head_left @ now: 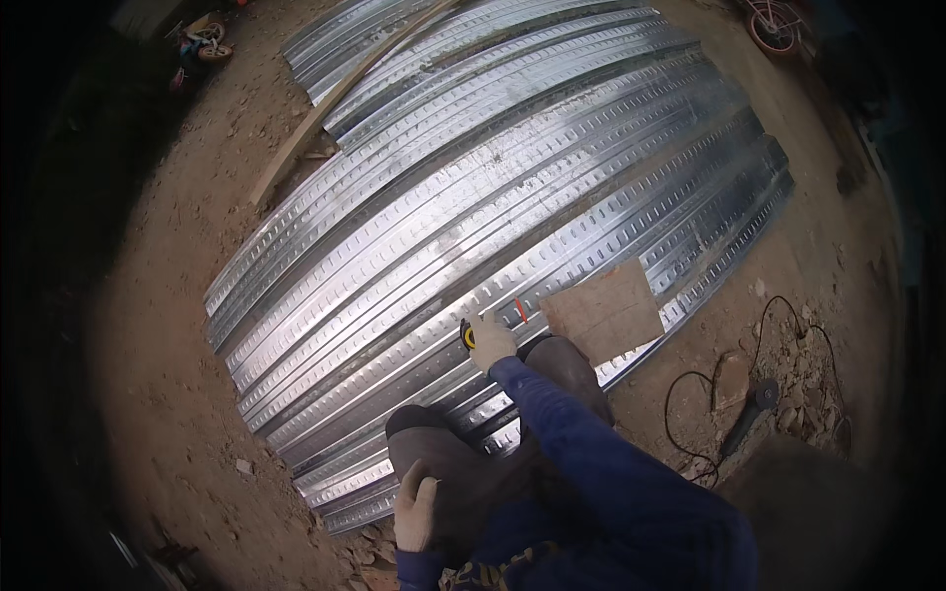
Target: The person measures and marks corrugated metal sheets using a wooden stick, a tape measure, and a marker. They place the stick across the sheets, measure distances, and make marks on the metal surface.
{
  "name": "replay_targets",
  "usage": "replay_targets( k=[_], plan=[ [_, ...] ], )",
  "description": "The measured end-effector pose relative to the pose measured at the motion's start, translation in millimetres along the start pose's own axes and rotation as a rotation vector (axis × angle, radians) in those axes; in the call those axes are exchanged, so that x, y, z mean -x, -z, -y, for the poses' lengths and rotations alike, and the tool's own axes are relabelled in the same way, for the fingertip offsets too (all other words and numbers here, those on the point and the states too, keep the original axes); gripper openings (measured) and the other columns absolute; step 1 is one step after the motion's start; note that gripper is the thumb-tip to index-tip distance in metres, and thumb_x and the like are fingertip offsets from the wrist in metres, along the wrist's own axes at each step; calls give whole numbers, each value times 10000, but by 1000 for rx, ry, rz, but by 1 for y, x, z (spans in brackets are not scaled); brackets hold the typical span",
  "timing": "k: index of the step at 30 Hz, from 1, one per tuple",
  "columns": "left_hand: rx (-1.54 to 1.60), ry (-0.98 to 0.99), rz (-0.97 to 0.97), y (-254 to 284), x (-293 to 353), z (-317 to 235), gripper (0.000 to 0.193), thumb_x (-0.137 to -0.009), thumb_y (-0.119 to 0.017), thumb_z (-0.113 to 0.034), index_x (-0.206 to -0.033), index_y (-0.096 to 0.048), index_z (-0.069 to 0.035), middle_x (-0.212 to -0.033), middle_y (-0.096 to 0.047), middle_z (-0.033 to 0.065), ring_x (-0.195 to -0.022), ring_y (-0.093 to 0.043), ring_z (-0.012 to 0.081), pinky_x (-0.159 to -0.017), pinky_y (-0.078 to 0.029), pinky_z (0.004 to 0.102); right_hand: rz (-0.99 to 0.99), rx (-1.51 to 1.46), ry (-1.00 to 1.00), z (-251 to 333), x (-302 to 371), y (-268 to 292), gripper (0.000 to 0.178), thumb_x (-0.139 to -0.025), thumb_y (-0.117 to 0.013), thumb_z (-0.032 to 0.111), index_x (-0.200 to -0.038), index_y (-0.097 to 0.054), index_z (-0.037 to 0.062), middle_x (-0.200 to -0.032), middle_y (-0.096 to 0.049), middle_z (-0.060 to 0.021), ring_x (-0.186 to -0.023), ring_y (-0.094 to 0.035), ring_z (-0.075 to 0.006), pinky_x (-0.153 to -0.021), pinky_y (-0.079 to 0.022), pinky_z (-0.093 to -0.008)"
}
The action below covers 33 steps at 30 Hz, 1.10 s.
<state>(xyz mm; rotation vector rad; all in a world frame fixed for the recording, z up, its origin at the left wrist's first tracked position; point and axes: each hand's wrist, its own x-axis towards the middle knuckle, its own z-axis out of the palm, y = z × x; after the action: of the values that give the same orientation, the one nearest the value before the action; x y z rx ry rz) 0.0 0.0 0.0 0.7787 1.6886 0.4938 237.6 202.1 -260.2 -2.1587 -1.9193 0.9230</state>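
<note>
Both my hands wear pale work gloves. My right hand (492, 341) is closed around a yellow and black tape measure (467, 336), low over the ribbed metal decking sheets (434, 246). Just right of that hand is a thin red stick-like thing (521, 311), close to the fingers; I cannot tell whether it is a pencil or whether they touch it. My left hand (416, 508) rests against my left thigh, thumb and fingers apart, holding nothing I can see. My knees are down on the sheets.
A brown flat board (605, 311) lies on the sheets by my right knee. An angle grinder (751, 418) with a black cord (673, 386) lies on the dirt at right, near rubble. A long timber (335, 100) crosses the far left sheets. Small bicycles (774, 27) stand far off.
</note>
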Motion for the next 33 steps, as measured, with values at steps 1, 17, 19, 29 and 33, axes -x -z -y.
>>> replay_targets(
  k=[1,17,19,29,33],
  plan=[
    [-51,-8,11,0,-11,-8,596,-1089,-662,-238,-1573,-527,83,-1549,-621,235,-1430,-600,300,-1206,-455,389,1,-18,26,0,4,3,756,-770,-902,203,-1436,-562,95,-1344,-579,-210,-1106,-718,-428,-918,-592,-572],
    [-19,191,254,-53,-79,-86,518,-1108,-585,-475,-1369,-638,-31,-1254,-715,141,-1124,-689,301,-970,-552,404,799,-372,178,66,154,109,675,-885,-811,437,-1409,-657,40,-1231,-765,-223,-889,-781,-344,-789,-620,-476],
    [142,263,244,-50,-69,-93,502,-1147,-531,-497,-1258,-710,-41,-1127,-763,83,-985,-737,254,-867,-603,393,837,-515,153,55,159,130,663,-925,-785,393,-1454,-635,24,-1208,-771,-198,-836,-771,-290,-753,-617,-412],
    [-33,121,741,-47,-117,40,328,-934,-831,-270,-1181,-782,-61,-940,-761,45,-799,-680,162,-660,-537,334,1079,-730,83,18,148,108,283,-954,-781,232,-1142,-697,38,-909,-683,-18,-674,-617,-106,-585,-495,-294],
    [-74,30,597,-52,-122,67,261,-950,-814,-265,-1092,-805,-46,-833,-740,27,-674,-636,143,-593,-506,340,1017,-954,71,3,135,128,189,-966,-766,181,-1053,-668,44,-836,-638,-1,-651,-594,-80,-558,-448,-279]
  ],
)
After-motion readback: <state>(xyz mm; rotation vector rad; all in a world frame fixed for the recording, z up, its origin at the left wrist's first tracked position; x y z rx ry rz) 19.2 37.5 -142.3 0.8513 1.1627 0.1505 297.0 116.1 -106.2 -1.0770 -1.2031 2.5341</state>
